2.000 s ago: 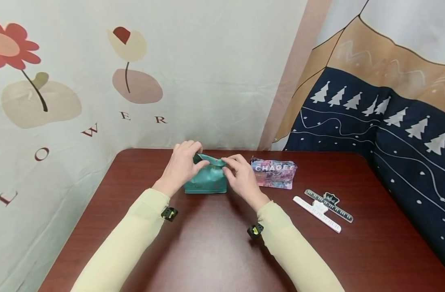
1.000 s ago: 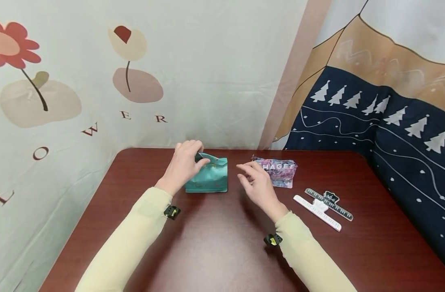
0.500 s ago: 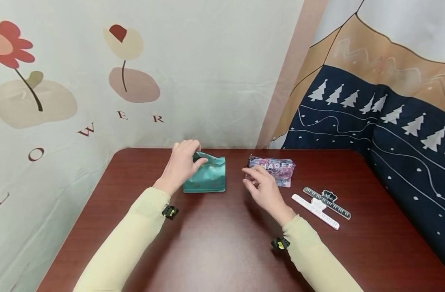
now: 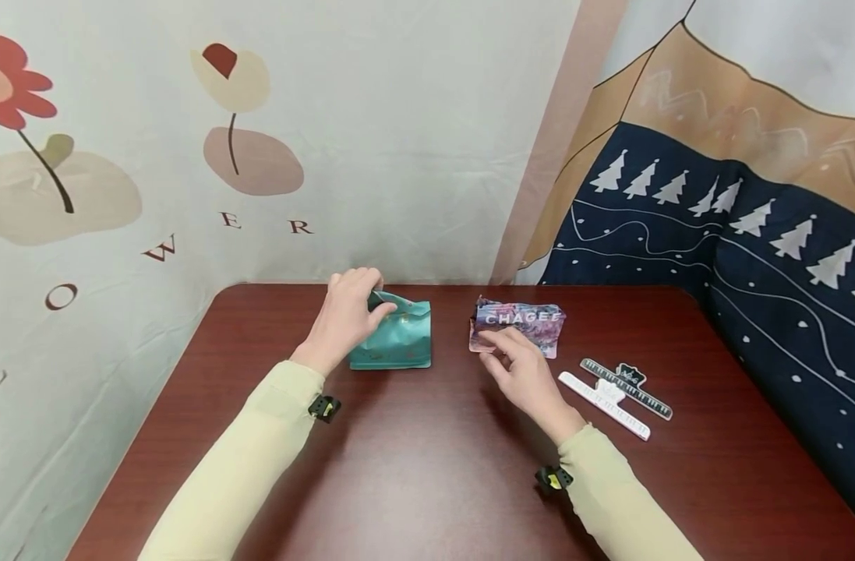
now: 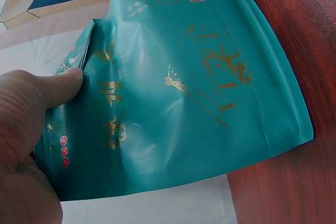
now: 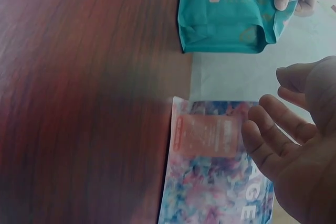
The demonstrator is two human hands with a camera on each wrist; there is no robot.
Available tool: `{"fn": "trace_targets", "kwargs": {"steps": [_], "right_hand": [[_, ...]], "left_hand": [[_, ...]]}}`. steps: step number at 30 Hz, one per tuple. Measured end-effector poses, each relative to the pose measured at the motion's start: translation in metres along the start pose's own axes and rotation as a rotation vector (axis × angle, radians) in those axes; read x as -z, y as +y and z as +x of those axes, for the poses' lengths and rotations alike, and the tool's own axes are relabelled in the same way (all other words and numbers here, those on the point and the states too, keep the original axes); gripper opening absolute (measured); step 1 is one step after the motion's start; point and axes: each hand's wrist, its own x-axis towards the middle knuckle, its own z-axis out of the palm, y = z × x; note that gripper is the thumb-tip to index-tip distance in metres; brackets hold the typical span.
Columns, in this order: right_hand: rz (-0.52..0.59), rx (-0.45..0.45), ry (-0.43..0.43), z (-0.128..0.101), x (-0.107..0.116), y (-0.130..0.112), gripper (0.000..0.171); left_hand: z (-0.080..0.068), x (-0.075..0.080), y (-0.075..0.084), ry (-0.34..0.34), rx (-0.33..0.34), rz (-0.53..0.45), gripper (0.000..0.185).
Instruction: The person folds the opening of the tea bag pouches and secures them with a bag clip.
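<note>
A teal pouch (image 4: 399, 340) with gold print stands on the dark red table (image 4: 413, 475), toward the back. My left hand (image 4: 360, 305) grips its folded top left corner, thumb (image 5: 58, 85) pressed on the front face (image 5: 189, 93). A pink and blue pouch (image 4: 521, 323) marked CHAGEE lies flat to its right. My right hand (image 4: 514, 357) hovers over that pouch's near left edge with fingers loosely spread and holds nothing. The right wrist view shows those fingers (image 6: 273, 135) just above the pouch (image 6: 210, 182), with the teal pouch (image 6: 226, 14) beyond.
Two long bag clips lie to the right of my right hand, a white one (image 4: 605, 394) and a dark one (image 4: 627, 387). Printed cloth hangs behind the table and along its right side.
My right hand let go of the teal pouch's top and moved right and nearer, down to the pink and blue pouch. The left hand kept its grip in place.
</note>
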Motion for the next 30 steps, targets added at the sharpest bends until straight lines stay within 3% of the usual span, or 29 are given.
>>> {"fn": "trace_targets", "kwargs": {"steps": [14, 30], "right_hand": [[-0.06, -0.023, 0.012, -0.019, 0.02, 0.021, 0.033], [-0.172, -0.154, -0.044, -0.032, 0.048, 0.036, 0.034]], "left_hand": [[-0.001, 0.0, 0.0, -0.001, 0.002, 0.002, 0.035], [0.0, -0.002, -0.001, -0.014, 0.002, 0.016, 0.035]]}}
